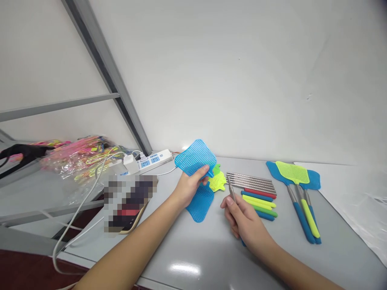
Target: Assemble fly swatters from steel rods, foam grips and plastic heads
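My left hand pinches a blue mesh fly swatter head near its narrow neck, above the table. Closed around a thin metal rod, my right hand keeps it tilted upward; a bit of blue shows below that hand. The rod's tip and the head are apart. Below my left hand lies a second blue swatter head, beside yellow-green heads. Several metal rods lie side by side behind my right hand, with coloured handle sleeves in front of them.
Assembled fly swatters overlap on the right, next to a white sheet. On the left are a power strip with cables, a blurred phone and plastic-bagged colourful items. A metal frame stands by the wall.
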`<state>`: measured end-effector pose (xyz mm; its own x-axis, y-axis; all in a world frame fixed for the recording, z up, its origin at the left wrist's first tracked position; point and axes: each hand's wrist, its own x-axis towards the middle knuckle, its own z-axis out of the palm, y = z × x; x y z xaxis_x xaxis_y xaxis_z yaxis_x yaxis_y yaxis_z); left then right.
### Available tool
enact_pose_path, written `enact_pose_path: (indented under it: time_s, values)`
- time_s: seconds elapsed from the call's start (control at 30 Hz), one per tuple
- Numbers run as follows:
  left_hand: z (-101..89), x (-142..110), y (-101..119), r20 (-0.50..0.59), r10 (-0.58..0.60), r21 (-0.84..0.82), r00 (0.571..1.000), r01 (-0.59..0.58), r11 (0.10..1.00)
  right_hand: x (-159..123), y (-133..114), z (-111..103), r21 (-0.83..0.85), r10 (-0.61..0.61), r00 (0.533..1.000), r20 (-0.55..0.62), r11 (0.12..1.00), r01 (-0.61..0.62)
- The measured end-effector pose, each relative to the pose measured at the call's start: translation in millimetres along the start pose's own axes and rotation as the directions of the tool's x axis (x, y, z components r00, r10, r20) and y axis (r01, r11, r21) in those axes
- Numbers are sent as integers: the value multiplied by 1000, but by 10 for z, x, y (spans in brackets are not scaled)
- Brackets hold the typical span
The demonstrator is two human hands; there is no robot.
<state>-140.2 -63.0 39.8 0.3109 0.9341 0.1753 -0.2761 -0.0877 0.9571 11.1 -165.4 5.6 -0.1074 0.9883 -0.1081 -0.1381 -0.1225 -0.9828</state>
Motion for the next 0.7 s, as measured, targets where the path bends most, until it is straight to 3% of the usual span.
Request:
enact_pose_path:
  time_s: [0.1,0.2,0.47,0.7]
  values:
    - [-28,11,26,3,61,25,998,-61,998,-25,40,28,-49,41,996,83,998,-37]
    - [-15,-21,16,77,71,101,994,-79,992,-42,63,38,-90,49,992,113,995,-39]
    - [-52,-40,19,103,3,174,995,-21,985,-63,64,33,-140,42,991,127,990,-24]
    - [-89,-31,46,104,21,238,994,-45,970,-57,101,33,-120,16,991,133,993,0]
